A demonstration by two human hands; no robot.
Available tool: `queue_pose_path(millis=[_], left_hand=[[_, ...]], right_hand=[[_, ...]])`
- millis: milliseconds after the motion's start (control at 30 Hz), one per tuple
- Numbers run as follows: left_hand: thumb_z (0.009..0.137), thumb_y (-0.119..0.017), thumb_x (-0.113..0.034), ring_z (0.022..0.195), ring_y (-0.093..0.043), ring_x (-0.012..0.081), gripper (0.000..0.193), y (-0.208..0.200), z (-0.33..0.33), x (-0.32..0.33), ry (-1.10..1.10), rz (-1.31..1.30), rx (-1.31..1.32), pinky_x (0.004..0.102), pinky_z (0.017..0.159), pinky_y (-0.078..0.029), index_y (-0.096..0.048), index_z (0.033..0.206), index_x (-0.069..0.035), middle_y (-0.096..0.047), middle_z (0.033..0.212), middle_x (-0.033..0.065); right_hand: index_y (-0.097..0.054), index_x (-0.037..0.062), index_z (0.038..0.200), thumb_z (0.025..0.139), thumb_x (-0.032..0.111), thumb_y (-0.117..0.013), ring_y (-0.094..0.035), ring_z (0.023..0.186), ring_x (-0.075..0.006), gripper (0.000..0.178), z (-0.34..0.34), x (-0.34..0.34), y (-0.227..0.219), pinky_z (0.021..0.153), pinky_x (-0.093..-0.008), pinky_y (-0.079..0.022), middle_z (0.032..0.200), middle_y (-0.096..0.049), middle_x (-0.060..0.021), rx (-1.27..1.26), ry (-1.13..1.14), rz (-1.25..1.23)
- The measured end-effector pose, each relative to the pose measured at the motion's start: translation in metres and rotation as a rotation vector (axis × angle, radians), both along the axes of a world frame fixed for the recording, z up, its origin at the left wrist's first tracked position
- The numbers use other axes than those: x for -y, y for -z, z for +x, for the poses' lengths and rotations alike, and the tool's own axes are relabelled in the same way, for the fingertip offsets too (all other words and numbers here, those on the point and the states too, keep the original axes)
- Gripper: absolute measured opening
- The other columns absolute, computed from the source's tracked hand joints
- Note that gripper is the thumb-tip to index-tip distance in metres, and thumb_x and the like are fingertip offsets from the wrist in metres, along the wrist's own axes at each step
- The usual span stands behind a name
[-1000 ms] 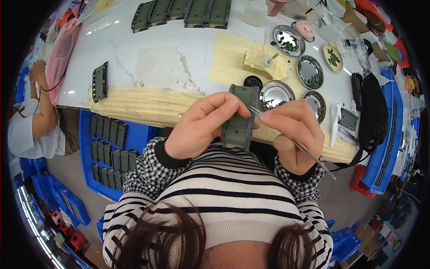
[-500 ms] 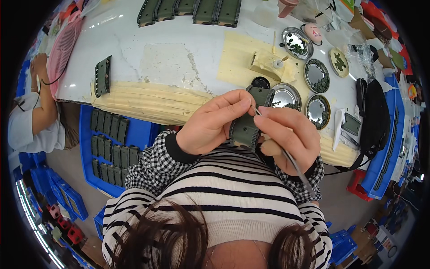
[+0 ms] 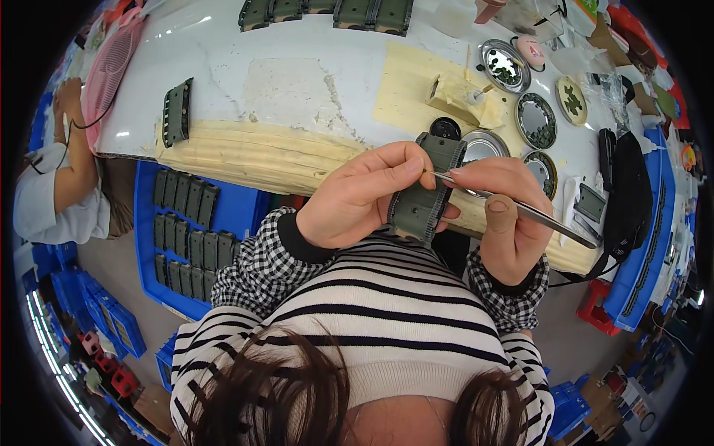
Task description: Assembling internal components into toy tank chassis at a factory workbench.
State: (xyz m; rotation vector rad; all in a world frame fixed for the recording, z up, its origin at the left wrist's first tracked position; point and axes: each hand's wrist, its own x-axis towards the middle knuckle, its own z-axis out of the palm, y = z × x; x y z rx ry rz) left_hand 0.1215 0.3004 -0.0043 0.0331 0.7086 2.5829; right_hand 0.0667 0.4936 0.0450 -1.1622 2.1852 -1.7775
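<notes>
My left hand point(image 3: 361, 193) is closed around a dark green rectangular case-like piece point(image 3: 424, 204) with ridged side edges, its fingers wrapped behind it. The left thumb and forefinger press together over the piece; anything tiny between them is too small to make out. Steel tweezers point(image 3: 554, 223) are gripped in my right hand point(image 3: 517, 201), their tips meeting the left fingertips just above the piece. A tan covering shows on one right fingertip. Just beyond the piece sits a small round black dish point(image 3: 445, 128).
Round metal dishes point(image 3: 535, 120) with small green bits stand at the right, near a taped block point(image 3: 457, 100). Another green piece point(image 3: 177, 111) lies at the table's left edge. Below is a blue crate point(image 3: 152, 279) of similar pieces. A co-worker's arm point(image 3: 71, 141) is far left.
The tweezers have swung from pointing down toward me to lying flatter and out to the right. My right hand has turned and shifted slightly right; the left still holds the piece.
</notes>
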Motion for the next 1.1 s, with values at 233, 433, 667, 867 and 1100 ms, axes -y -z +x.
queue_pose_path(millis=[233,433,667,867,1100], left_hand=[[0.103,-0.043,-0.024,0.098,-0.066,0.0260,0.023,-0.004,0.001,0.001,-0.004,-0.011,0.015,0.0337,0.081,-0.055,-0.051,0.098,-0.003,-0.058,0.097,0.0074],[0.103,-0.040,-0.026,0.095,-0.066,0.0261,0.025,-0.003,0.003,0.001,-0.022,-0.062,0.010,0.0366,0.081,-0.056,-0.050,0.098,-0.004,-0.060,0.098,0.0106],[0.103,-0.039,-0.027,0.096,-0.066,0.0271,0.027,-0.004,0.004,0.003,-0.025,-0.110,-0.009,0.0387,0.082,-0.057,-0.049,0.097,-0.004,-0.061,0.100,0.0127],[0.103,-0.039,-0.027,0.099,-0.066,0.0283,0.026,-0.004,0.006,0.003,-0.029,-0.112,0.009,0.0396,0.082,-0.057,-0.049,0.097,-0.004,-0.061,0.103,0.0138],[0.103,-0.039,-0.026,0.101,-0.065,0.0284,0.025,-0.004,0.006,0.003,-0.056,-0.177,-0.025,0.0392,0.084,-0.056,-0.046,0.111,-0.004,-0.060,0.108,0.0147]], right_hand=[[-0.066,-0.0042,0.101,0.097,0.015,-0.054,-0.062,0.078,-0.0181,0.023,-0.003,0.001,0.005,0.065,-0.0256,-0.051,0.094,-0.064,-0.0152,-0.070,0.009,-0.014],[-0.066,-0.0038,0.101,0.096,0.014,-0.053,-0.061,0.079,-0.0193,0.022,-0.002,0.002,0.006,0.067,-0.0269,-0.051,0.093,-0.064,-0.0150,-0.072,0.011,-0.011],[-0.066,-0.0043,0.101,0.097,0.013,-0.052,-0.061,0.076,-0.0167,0.023,0.001,0.004,0.002,0.063,-0.0254,-0.052,0.093,-0.064,-0.0149,-0.003,0.004,-0.015],[-0.066,-0.0040,0.101,0.097,0.012,-0.052,-0.061,0.077,-0.0169,0.022,0.003,0.005,0.000,0.063,-0.0252,-0.052,0.093,-0.064,-0.0149,0.043,0.008,-0.020],[-0.066,-0.0042,0.100,0.098,0.015,-0.050,-0.062,0.080,-0.0177,0.026,-0.004,0.003,0.010,0.073,-0.0294,-0.050,0.092,-0.064,-0.0142,-0.077,0.024,-0.045]])
